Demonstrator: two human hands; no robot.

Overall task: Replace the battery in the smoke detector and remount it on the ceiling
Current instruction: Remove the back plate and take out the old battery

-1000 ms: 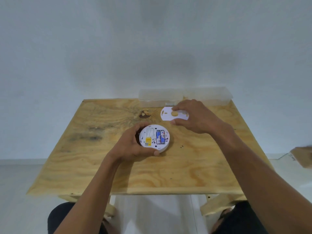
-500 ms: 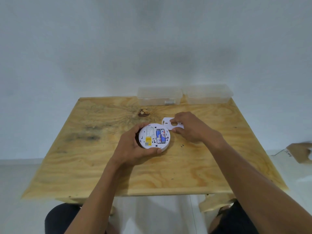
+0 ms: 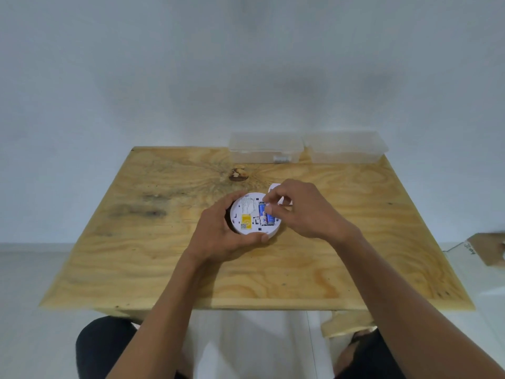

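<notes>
The round white smoke detector (image 3: 247,212) lies back-side up on the wooden table (image 3: 164,269), with a yellow label and two blue batteries (image 3: 266,219) in its open compartment. My left hand (image 3: 218,236) cups the detector from the left and front. My right hand (image 3: 303,212) reaches in from the right, its thumb and forefinger pinching the far end of the right battery. The white mounting plate (image 3: 273,187) lies flat just behind the detector, mostly hidden by my right hand.
Two clear plastic boxes (image 3: 266,149) (image 3: 344,146) stand side by side at the table's far edge; the left one holds a small grey cylinder (image 3: 281,159). A dark knot (image 3: 238,175) marks the wood. A piece of cardboard (image 3: 486,248) lies on the floor at right.
My right hand let go of the mounting plate, left it on the table and moved left onto the batteries. My left hand kept hold of the detector.
</notes>
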